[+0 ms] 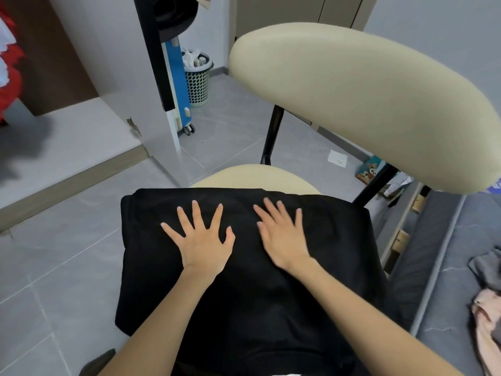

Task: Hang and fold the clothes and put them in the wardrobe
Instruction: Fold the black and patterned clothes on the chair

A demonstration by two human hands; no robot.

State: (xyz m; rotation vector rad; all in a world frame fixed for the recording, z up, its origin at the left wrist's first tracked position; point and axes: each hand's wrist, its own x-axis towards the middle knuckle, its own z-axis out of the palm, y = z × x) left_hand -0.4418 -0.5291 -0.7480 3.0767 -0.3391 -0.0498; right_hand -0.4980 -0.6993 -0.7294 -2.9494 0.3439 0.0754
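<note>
Black garment (339, 253) hides most of chair seat (257, 176).

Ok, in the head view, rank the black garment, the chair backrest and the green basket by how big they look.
1. black garment
2. chair backrest, a close second
3. green basket, farther off

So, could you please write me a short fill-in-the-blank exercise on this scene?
1. The left hand and the right hand rest flat on a ____ garment.
2. The garment lies on the ____ of the cream chair.
3. Near the grey cloth at the right edge lies a ____ cloth.
Missing words: black; seat; pink.
</note>
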